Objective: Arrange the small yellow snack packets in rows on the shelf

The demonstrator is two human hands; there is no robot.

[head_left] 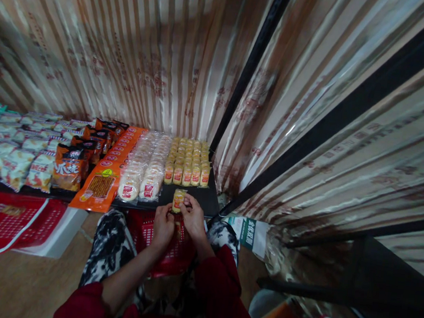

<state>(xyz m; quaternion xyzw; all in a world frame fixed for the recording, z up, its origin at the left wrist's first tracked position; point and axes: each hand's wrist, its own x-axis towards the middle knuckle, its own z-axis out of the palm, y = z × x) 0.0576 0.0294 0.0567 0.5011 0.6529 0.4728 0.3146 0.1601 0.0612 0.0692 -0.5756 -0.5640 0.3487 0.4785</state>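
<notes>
A small yellow snack packet (178, 200) with a red-orange label is held upright above the front of the black shelf (208, 198). My right hand (193, 219) pinches its right side between thumb and fingers. At the packet's lower left edge, the closed fingertips of my left hand (163, 228) grip it. Just behind, rows of matching yellow packets (187, 169) stand side by side on the shelf. To their left lie two rows of round, pale wrapped cakes (151, 185). Below my hands, a red perforated basket (172, 262) sits between my knees; its contents are mostly hidden.
Orange flat snack packs (98, 188), orange-black bags (69, 168) and white bags (18, 165) fill the shelf leftward. Another red basket (7, 222) is on the floor at left. A black post (249, 67) rises at the shelf's right end, before striped plastic sheeting (162, 49).
</notes>
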